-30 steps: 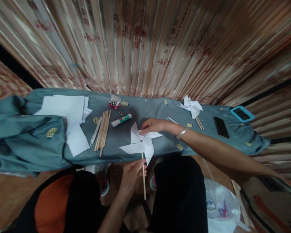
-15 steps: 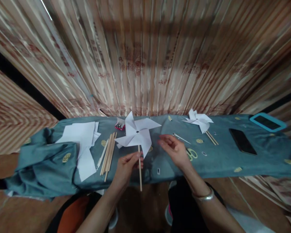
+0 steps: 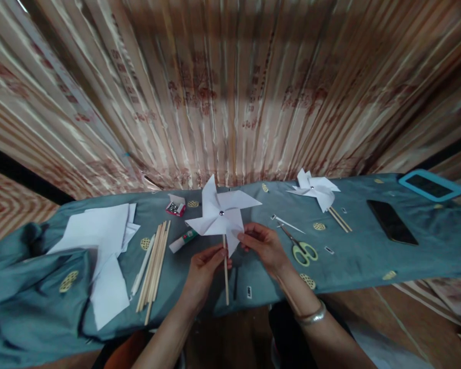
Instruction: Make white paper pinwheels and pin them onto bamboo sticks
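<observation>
My left hand (image 3: 205,264) pinches the wooden stick of a white paper pinwheel (image 3: 218,215) and holds it upright above the table. My right hand (image 3: 263,245) is closed on the lower right blade of that pinwheel, fingers curled at its edge. A metal pin shows at the pinwheel's centre. Both hands hover over the front of the teal cloth (image 3: 353,256) covering the table.
On the cloth lie a stack of white paper (image 3: 100,233), a bundle of wooden sticks (image 3: 153,264), a glue stick (image 3: 182,241), a small box of pins (image 3: 174,206), green-handled scissors (image 3: 303,249), a second pinwheel (image 3: 315,188), a black phone (image 3: 392,221) and a teal-framed device (image 3: 430,184). A curtain hangs behind.
My left hand has lifted the pinwheel upright off the table. My right hand let go of a blade, drew back, then took hold of the lower blade.
</observation>
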Available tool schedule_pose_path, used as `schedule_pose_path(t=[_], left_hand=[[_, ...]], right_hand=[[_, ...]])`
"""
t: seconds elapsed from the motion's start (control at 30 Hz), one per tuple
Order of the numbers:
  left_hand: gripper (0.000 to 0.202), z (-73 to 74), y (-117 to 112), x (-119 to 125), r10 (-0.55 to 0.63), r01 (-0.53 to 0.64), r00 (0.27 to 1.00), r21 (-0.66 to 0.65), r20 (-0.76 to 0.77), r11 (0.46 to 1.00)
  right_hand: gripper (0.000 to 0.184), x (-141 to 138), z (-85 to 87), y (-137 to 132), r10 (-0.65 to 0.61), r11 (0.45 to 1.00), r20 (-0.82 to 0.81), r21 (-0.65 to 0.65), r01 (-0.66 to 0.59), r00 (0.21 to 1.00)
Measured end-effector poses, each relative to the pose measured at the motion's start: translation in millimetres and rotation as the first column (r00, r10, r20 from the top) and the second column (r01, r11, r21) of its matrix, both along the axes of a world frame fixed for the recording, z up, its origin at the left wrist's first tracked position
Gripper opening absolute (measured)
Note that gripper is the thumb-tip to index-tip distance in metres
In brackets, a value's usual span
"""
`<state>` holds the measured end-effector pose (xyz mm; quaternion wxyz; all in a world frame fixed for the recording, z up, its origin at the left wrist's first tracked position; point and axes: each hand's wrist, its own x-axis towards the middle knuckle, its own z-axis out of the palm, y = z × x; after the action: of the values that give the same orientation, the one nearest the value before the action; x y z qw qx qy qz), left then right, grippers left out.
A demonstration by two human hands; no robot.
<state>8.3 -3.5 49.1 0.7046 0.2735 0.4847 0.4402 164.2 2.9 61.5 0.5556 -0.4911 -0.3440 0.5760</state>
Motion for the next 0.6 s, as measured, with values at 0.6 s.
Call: schedule_pose_path(t=[0.6], left_hand=[[0.026,-22.2,15,4,-0.074,0.089,0.994,0.194,-0.081,0.977]], right_hand=[[0.035,-14,-4.1,8,0.113,0.994,-0.043,-0.003,-0.113,0.993]])
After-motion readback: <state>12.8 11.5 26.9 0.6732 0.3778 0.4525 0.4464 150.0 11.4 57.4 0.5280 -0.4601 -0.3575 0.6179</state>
